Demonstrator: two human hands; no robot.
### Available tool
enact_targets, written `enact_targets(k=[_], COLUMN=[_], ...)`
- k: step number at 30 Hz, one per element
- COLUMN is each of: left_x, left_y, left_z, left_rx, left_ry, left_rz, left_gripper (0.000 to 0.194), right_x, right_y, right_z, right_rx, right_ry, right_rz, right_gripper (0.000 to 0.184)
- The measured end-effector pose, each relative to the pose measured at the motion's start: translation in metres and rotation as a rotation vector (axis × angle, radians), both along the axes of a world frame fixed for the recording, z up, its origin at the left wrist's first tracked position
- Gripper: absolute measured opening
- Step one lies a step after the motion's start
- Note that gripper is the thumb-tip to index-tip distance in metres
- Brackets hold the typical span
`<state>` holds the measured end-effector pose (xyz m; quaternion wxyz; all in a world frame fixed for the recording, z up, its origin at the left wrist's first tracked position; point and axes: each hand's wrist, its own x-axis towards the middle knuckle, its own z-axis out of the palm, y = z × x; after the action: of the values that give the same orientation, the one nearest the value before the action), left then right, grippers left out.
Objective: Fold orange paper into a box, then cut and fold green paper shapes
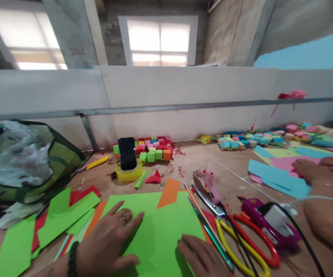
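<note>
A bright green sheet of paper (154, 231) lies in front of me. My left hand (108, 234), with a ring and a dark beaded bracelet, rests on its left part, fingers spread. On the sheet's lower right lies my right hand (202, 256), fingers stretched out flat; the frame's bottom edge cuts it off. Neither hand grips anything. An orange paper piece (168, 193) overlaps the sheet's top edge. Just right of the sheet are a green pen-like stick (209, 231) and scissors (209, 200) with yellow and red handles.
Green paper strips (68, 221) and a green bag (65, 154) are at left. A phone (127, 153) stands in yellow tape (128, 171) before paper cubes (154, 154). Right are a pink glue gun (211, 184), a purple power strip (281, 227) and another person's hands (307, 169) over coloured paper.
</note>
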<state>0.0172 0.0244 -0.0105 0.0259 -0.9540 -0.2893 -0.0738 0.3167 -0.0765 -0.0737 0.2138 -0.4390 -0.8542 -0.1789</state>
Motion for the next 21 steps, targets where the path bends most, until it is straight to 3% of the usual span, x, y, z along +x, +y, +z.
enact_targets(k=[3, 5, 7, 10, 16, 21], left_x=[0.001, 0.004, 0.007, 0.010, 0.012, 0.016], left_y=[-0.007, -0.014, -0.022, -0.033, -0.049, -0.059], left_z=[0.005, 0.011, 0.015, 0.018, 0.020, 0.019], left_rx=[-0.010, -0.073, -0.176, -0.223, -0.198, -0.215], left_ry=[0.007, 0.016, 0.028, 0.036, 0.032, 0.026], left_rz=[0.014, -0.004, -0.020, -0.020, -0.028, -0.023], left_gripper=[0.089, 0.092, 0.096, 0.101, 0.085, 0.098], right_x=[-0.009, -0.020, -0.030, -0.037, -0.038, -0.039], right_y=[-0.008, -0.015, -0.021, -0.023, -0.022, -0.023], right_z=[0.011, 0.021, 0.031, 0.039, 0.040, 0.037], right_rx=[-0.105, -0.190, -0.252, -0.328, -0.373, -0.397], right_ry=[0.073, 0.172, 0.255, 0.315, 0.345, 0.350], right_rz=[-0.049, -0.157, -0.251, -0.284, -0.298, -0.337], right_gripper=[0.058, 0.070, 0.068, 0.066, 0.066, 0.069])
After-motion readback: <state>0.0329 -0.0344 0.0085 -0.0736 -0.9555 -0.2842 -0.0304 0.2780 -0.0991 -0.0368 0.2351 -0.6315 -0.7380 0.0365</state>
